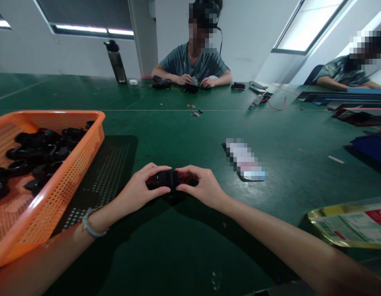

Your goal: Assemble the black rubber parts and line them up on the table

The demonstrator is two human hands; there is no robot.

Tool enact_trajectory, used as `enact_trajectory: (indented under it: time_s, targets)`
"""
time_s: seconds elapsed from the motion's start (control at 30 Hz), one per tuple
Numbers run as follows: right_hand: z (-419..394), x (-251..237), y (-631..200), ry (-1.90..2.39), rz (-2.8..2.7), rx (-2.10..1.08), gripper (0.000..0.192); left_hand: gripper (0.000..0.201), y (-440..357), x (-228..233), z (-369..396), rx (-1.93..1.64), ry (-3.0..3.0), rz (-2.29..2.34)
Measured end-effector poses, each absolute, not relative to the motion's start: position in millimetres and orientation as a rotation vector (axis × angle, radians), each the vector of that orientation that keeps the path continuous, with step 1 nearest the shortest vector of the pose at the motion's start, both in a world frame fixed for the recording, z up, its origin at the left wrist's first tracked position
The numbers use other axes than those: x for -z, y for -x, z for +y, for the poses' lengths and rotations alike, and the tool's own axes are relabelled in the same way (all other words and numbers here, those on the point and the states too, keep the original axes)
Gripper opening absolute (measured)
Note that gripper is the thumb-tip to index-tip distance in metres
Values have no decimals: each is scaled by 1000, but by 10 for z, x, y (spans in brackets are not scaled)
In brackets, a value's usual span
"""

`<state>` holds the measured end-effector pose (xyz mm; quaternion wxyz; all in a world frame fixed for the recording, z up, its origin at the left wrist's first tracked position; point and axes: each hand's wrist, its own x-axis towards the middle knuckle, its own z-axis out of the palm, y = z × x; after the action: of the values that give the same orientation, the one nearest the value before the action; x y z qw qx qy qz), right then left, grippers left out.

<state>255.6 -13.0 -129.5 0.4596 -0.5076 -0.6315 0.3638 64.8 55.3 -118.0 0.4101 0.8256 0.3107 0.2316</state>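
Note:
Between my two hands, just above the green table [178, 255], is a black cylindrical part [164, 179] with a wider ridge near its right end. My left hand [147, 181] grips its left side with thumb and fingers. From the right, my right hand [199, 183] pinches the other end, and a small dark rounded piece [193, 182] shows inside its curl. Whether that piece belongs to the same part I cannot tell. To the left stands an orange perforated basket [70, 176] holding several similar black parts [48, 144].
A phone-like slab [244, 160] lies right of my hands, with a gold-edged package [351, 224] at lower right. Across the table a person [192, 61] handles small items near a dark bottle [116, 63]. Another person [338, 74] sits at far right behind stacked flat items [347, 98].

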Motion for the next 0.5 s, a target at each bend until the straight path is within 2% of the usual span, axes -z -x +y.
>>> enact_trajectory:
  time_s: [0.5]
  targets:
    - [-128,1294,-2563,1285,-1575,-897,29,40,-650,1164,543,-579,-2080,789]
